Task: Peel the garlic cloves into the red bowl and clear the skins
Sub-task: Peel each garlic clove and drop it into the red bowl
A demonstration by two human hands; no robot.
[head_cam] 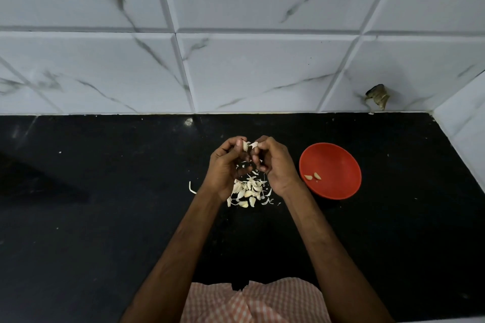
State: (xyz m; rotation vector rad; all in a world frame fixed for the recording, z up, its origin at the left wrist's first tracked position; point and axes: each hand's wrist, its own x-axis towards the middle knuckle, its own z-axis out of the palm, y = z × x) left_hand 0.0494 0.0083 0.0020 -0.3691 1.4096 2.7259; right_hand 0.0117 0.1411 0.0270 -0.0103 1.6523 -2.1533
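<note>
Both forearms reached over the black bench (105, 217); above the garlic pile (248, 193), left hand (225, 165) and right hand (275, 165) met, curled fingers (263, 140) pinching one clove (246, 145) between them. Just right, the red bowl (337, 161) held two peeled cloves (312, 176).

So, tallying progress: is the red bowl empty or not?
Not empty: two peeled cloves lie in the red bowl, otherwise bare inside.

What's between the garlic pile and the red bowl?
Head view: only the right hand and its wrist cross between garlic pile and red bowl; otherwise bare black counter.
</note>
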